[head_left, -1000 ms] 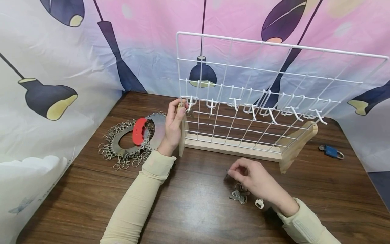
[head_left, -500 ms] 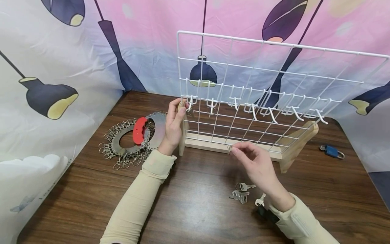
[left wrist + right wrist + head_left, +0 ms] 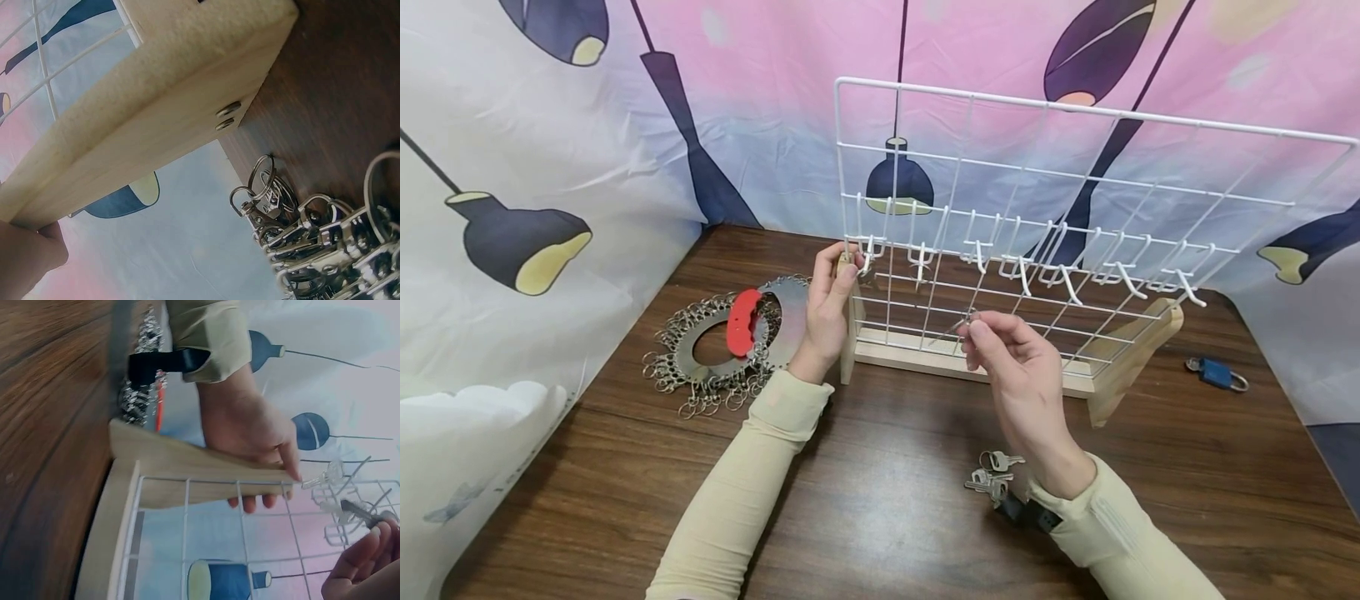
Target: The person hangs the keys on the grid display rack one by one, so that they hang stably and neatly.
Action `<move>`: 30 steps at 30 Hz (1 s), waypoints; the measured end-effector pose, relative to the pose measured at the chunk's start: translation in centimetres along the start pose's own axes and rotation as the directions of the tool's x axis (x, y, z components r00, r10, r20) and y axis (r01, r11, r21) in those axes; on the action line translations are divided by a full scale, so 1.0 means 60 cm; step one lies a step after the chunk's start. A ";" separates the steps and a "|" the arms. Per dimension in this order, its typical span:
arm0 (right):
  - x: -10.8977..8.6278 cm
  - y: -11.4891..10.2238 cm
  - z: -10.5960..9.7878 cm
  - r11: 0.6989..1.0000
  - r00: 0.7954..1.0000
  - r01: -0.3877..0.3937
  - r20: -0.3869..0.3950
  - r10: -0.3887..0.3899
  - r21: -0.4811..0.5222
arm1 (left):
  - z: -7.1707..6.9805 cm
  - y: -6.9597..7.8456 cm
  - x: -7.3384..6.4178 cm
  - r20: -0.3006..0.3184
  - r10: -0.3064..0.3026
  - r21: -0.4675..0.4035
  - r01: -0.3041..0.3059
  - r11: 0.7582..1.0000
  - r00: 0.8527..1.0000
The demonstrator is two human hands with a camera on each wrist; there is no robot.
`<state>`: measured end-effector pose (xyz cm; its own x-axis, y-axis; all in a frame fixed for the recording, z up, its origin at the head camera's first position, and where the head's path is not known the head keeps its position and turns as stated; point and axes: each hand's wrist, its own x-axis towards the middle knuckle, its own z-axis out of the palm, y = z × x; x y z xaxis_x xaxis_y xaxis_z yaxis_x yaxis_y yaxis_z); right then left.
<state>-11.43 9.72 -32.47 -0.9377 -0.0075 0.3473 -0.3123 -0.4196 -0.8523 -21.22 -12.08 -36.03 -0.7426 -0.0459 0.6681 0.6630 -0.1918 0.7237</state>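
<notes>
My left hand [image 3: 827, 304] grips the wooden side post [image 3: 144, 119] of a white wire grid rack [image 3: 1093, 112]. Between thumb and fingertips, my right hand [image 3: 1022, 367] pinches a key [image 3: 357, 510] in front of the lower grid, below the row of white hooks [image 3: 977, 255]. In the right wrist view, another key [image 3: 326, 475] hangs at a hook near my left fingertips. A small pile of keys [image 3: 991, 482] lies on the table beneath my right wrist.
Left of the rack lie metal rings crowded with key rings [image 3: 688, 387] and a red handle [image 3: 743, 323]. A blue padlock [image 3: 1217, 373] lies to the right of the rack. Printed cloth [image 3: 760, 100] hangs behind the wooden table [image 3: 865, 517].
My right hand has lifted from beside the key pile up to the lower grid with the pinched key. My left hand stays on the post.
</notes>
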 end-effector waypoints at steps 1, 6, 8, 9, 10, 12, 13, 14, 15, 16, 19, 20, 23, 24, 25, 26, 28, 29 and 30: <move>0.003 0.000 0.004 0.999 1.000 0.002 -0.006 -0.001 0.044 | 0.000 0.000 0.000 -0.001 0.000 -0.001 0.000 1.000 1.000; 0.011 -0.003 0.017 0.991 1.000 0.019 -0.014 -0.018 0.133 | 0.000 0.001 -0.001 0.002 -0.003 -0.001 0.003 1.000 1.000; 0.014 -0.003 0.021 0.987 1.000 0.020 -0.009 -0.019 0.158 | 0.000 0.002 -0.001 -0.002 -0.003 -0.003 0.003 1.000 1.000; 0.015 -0.003 0.023 0.985 1.000 0.020 -0.007 -0.019 0.172 | 0.000 0.003 -0.001 -0.004 -0.004 -0.002 0.004 1.000 1.000; 0.017 -0.003 0.024 0.982 1.000 0.020 -0.005 -0.020 0.189 | -0.001 0.003 0.000 -0.005 -0.003 -0.004 0.003 1.000 1.000; 0.020 -0.004 0.028 0.974 1.000 0.020 -0.014 -0.018 0.228 | -0.001 0.002 0.000 -0.005 -0.002 -0.005 0.002 1.000 1.000; 0.022 -0.005 0.029 0.970 1.000 0.021 -0.022 -0.016 0.241 | -0.001 0.002 0.000 -0.004 -0.002 -0.002 0.002 1.000 1.000; 0.023 -0.006 0.030 0.965 0.999 0.019 -0.030 -0.012 0.260 | -0.001 0.002 -0.001 -0.003 -0.003 0.001 0.003 1.000 1.000; 0.025 -0.007 0.032 0.962 0.999 0.015 -0.037 -0.005 0.271 | -0.001 0.002 -0.001 -0.002 -0.004 0.005 0.004 1.000 1.000; 0.026 -0.008 0.032 0.960 0.999 0.010 -0.044 0.003 0.281 | -0.001 0.002 -0.001 -0.001 -0.005 0.007 0.005 1.000 1.000; 0.029 -0.011 0.034 0.956 0.998 -0.007 -0.060 0.026 0.295 | 0.000 0.003 -0.002 -0.001 -0.010 0.015 0.010 1.000 1.000; 0.030 -0.012 0.035 0.954 0.997 -0.014 -0.062 0.034 0.301 | 0.000 0.004 -0.002 0.000 -0.012 0.016 0.012 1.000 1.000; 0.033 -0.013 0.035 0.949 0.996 -0.029 -0.066 0.052 0.313 | 0.000 0.004 -0.002 -0.002 -0.013 0.016 0.013 1.000 1.000; 0.034 -0.013 0.036 0.947 0.996 -0.034 -0.066 0.058 0.319 | 0.000 0.004 -0.002 -0.004 -0.012 0.016 0.013 1.000 1.000; 0.034 -0.013 0.036 0.946 0.996 -0.039 -0.067 0.064 0.323 | 0.000 0.004 -0.001 -0.005 -0.013 0.015 0.013 1.000 1.000; 0.035 -0.013 0.036 0.942 0.995 -0.044 -0.067 0.070 0.332 | 0.000 0.004 -0.001 -0.005 -0.013 0.014 0.013 1.000 1.000; 0.036 -0.012 0.035 0.940 0.994 -0.051 -0.070 0.079 0.337 | 0.000 0.003 -0.001 -0.004 -0.014 0.013 0.014 1.000 1.000; 0.036 -0.012 0.035 0.941 0.994 -0.052 -0.071 0.080 0.335 | -0.001 0.003 -0.001 -0.004 -0.012 0.013 0.012 1.000 1.000; 0.037 -0.011 0.034 0.941 0.994 -0.052 -0.073 0.081 0.333 | -0.001 0.003 -0.001 -0.003 -0.012 0.011 0.012 1.000 1.000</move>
<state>-12.97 8.12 -30.33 -0.9686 0.0249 0.2473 -0.1941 -0.6970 -0.6903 -21.06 -12.15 -35.95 -0.7508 -0.0468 0.6589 0.6550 -0.1817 0.7334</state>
